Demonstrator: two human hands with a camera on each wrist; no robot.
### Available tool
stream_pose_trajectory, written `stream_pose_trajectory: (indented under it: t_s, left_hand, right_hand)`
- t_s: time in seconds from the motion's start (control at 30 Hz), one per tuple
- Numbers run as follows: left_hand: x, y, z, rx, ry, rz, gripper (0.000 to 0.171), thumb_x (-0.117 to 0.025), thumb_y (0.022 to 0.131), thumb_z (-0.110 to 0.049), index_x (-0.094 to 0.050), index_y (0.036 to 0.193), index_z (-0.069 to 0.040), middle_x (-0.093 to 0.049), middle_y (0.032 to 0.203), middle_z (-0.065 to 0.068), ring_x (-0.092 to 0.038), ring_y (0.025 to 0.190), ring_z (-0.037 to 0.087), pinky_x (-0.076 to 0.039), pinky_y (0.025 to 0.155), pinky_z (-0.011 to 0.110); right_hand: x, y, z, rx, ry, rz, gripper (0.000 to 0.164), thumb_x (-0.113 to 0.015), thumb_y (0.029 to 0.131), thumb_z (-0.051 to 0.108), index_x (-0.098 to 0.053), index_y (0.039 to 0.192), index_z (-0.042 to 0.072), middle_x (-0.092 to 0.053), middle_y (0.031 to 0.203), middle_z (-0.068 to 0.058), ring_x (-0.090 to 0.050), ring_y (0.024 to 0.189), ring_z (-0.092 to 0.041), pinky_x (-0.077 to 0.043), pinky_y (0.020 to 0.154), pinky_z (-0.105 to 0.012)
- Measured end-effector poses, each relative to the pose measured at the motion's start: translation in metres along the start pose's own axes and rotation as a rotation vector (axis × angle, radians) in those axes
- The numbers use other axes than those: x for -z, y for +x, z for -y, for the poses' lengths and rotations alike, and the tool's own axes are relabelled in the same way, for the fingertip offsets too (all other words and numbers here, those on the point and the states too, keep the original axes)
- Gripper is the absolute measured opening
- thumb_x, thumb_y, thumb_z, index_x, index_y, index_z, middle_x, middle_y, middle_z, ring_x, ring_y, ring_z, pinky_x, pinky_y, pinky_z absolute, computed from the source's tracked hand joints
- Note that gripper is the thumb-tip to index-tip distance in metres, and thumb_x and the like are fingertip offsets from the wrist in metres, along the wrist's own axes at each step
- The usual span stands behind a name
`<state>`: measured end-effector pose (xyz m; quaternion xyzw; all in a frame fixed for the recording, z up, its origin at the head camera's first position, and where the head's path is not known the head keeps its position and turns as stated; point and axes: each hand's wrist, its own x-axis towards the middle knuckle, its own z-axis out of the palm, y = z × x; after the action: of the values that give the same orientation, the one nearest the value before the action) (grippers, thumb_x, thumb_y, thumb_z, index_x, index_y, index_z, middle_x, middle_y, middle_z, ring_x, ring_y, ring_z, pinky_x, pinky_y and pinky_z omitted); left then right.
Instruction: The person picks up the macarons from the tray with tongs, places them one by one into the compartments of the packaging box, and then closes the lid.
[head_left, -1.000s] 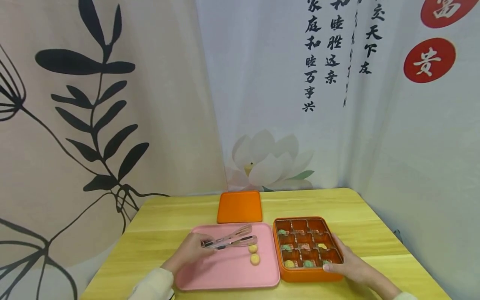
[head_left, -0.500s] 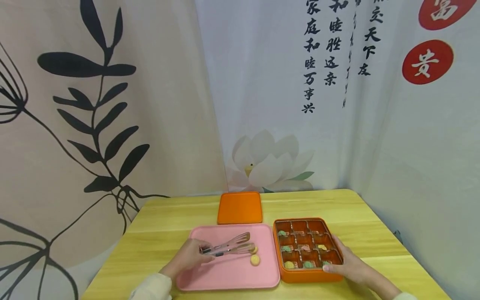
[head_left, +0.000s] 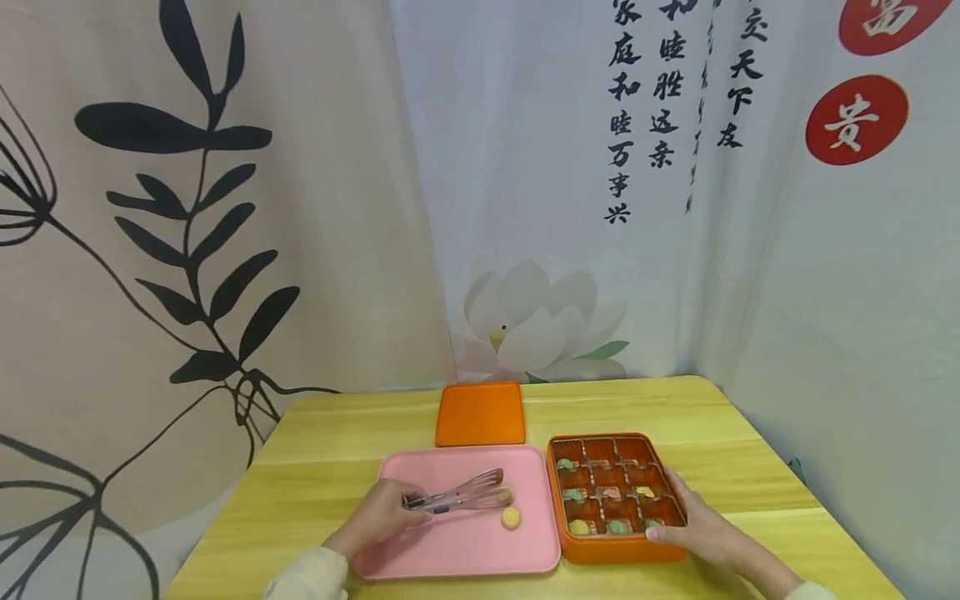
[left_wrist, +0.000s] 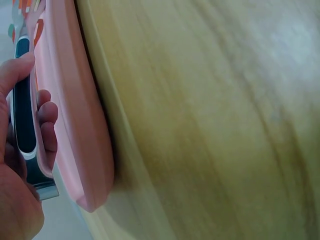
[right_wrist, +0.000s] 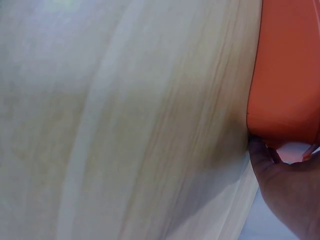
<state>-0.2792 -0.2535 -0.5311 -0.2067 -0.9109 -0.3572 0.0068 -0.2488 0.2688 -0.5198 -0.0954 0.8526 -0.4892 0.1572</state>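
My left hand (head_left: pixel 385 512) grips a pair of tongs (left_wrist: pixel 23 105) by its black-faced handle, thumb on top and fingers curled beneath. The tongs reach right over the pink tray (head_left: pixel 450 558), their ends overlapping a small yellow cookie-like piece (head_left: pixel 506 497). A second yellow round piece (head_left: pixel 511 518) lies on the tray just nearer. My right hand (head_left: pixel 703 529) holds the near right corner of an orange box (head_left: pixel 618 551), thumb at its front and fingers along its side. Small green, yellow and pink pieces sit in several of the box's brown compartments; others hold none.
Behind the tray lies a flat orange lid (head_left: pixel 480 415). The box stands right beside the tray's right edge on a yellow wood-grain table (head_left: pixel 765 492). A printed curtain (head_left: pixel 360 250) hangs behind the table.
The tongs' ends have come down and toward me, from beyond the upper yellow piece to over it. My right hand and the box stay in place.
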Motion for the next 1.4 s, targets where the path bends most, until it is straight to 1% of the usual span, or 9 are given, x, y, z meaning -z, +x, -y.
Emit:
stream_pose_trajectory:
  t_s: [0.23, 0.37, 0.5, 0.7, 0.77, 1.0, 1.1, 1.23, 1.4]
  left_hand:
    - [-0.001, 0.0, -0.001, -0.002, -0.021, 0.005, 0.009, -0.082, 0.079, -0.019, -0.076, 0.085, -0.018, -0.061, 0.067, -0.012, -0.043, 0.052, 0.002, -0.037, 0.046, 0.02]
    - [-0.001, 0.0, -0.001, -0.016, 0.007, 0.001, 0.007, -0.081, 0.081, -0.02, -0.074, 0.08, -0.019, -0.058, 0.064, -0.014, -0.043, 0.053, 0.001, -0.035, 0.047, 0.02]
    - [-0.002, 0.002, 0.0, -0.034, 0.013, -0.008, 0.009, -0.08, 0.083, -0.017, -0.073, 0.078, -0.018, -0.055, 0.062, -0.014, -0.042, 0.052, 0.0, -0.033, 0.046, 0.019]
    - [-0.001, 0.001, 0.0, -0.052, 0.003, -0.037, 0.005, -0.08, 0.082, -0.016, -0.076, 0.081, -0.015, -0.054, 0.061, -0.015, -0.041, 0.05, -0.002, -0.031, 0.044, 0.018]
    - [0.0, 0.001, 0.0, -0.047, 0.001, -0.037, 0.005, -0.08, 0.083, -0.016, -0.076, 0.082, -0.013, -0.055, 0.061, -0.014, -0.041, 0.05, -0.002, -0.032, 0.044, 0.017]
    - [0.002, 0.003, -0.001, -0.013, -0.001, -0.039, 0.001, -0.078, 0.085, -0.015, -0.078, 0.086, -0.015, -0.06, 0.063, -0.011, -0.044, 0.051, 0.0, -0.035, 0.045, 0.019]
    - [0.003, 0.005, -0.003, -0.007, 0.013, -0.048, 0.003, -0.078, 0.085, -0.018, -0.077, 0.086, -0.016, -0.058, 0.063, -0.013, -0.044, 0.052, 0.0, -0.036, 0.047, 0.019]
    - [0.004, 0.01, -0.01, -0.011, 0.004, -0.055, 0.007, -0.078, 0.085, -0.022, -0.077, 0.084, -0.015, -0.056, 0.063, -0.013, -0.042, 0.055, 0.001, -0.035, 0.049, 0.02]
    - [0.004, 0.018, -0.021, -0.026, -0.001, -0.056, 0.006, -0.077, 0.086, -0.02, -0.077, 0.087, -0.015, -0.058, 0.064, -0.013, -0.042, 0.056, 0.001, -0.036, 0.051, 0.02]
  right_hand:
    - [0.0, -0.001, -0.001, -0.003, -0.001, -0.002, 0.109, -0.072, 0.091, 0.031, 0.011, 0.155, -0.001, 0.008, 0.156, -0.036, 0.003, 0.138, -0.061, -0.014, 0.104, -0.074]
    - [0.0, -0.001, 0.001, -0.017, -0.008, -0.001, 0.109, -0.071, 0.092, 0.033, 0.011, 0.155, 0.0, 0.009, 0.155, -0.036, 0.003, 0.137, -0.062, -0.013, 0.103, -0.075]
    - [0.001, -0.001, 0.002, -0.022, -0.004, 0.006, 0.108, -0.07, 0.093, 0.033, 0.011, 0.155, 0.001, 0.009, 0.155, -0.036, 0.005, 0.137, -0.062, -0.012, 0.102, -0.077]
    - [0.001, -0.001, 0.004, -0.021, -0.001, 0.002, 0.109, -0.071, 0.092, 0.033, 0.011, 0.155, 0.0, 0.009, 0.155, -0.037, 0.004, 0.137, -0.062, -0.012, 0.102, -0.076]
    - [0.0, -0.001, 0.005, -0.021, -0.006, -0.002, 0.109, -0.072, 0.091, 0.033, 0.011, 0.155, 0.001, 0.009, 0.155, -0.037, 0.004, 0.137, -0.063, -0.013, 0.102, -0.077]
    - [0.001, -0.001, 0.005, -0.029, -0.005, -0.002, 0.11, -0.072, 0.091, 0.033, 0.012, 0.155, 0.001, 0.009, 0.154, -0.038, 0.004, 0.136, -0.063, -0.014, 0.101, -0.077]
    - [0.001, -0.002, 0.004, -0.024, -0.001, -0.008, 0.111, -0.073, 0.091, 0.032, 0.012, 0.155, 0.0, 0.009, 0.154, -0.038, 0.003, 0.136, -0.063, -0.015, 0.102, -0.076]
    - [0.001, -0.002, 0.003, -0.007, 0.007, -0.02, 0.111, -0.074, 0.09, 0.031, 0.011, 0.155, -0.001, 0.007, 0.154, -0.039, -0.001, 0.136, -0.063, -0.019, 0.103, -0.074]
    - [0.0, -0.001, 0.003, 0.003, 0.014, -0.012, 0.11, -0.073, 0.091, 0.03, 0.011, 0.155, -0.001, 0.007, 0.154, -0.038, -0.002, 0.137, -0.063, -0.021, 0.102, -0.074]
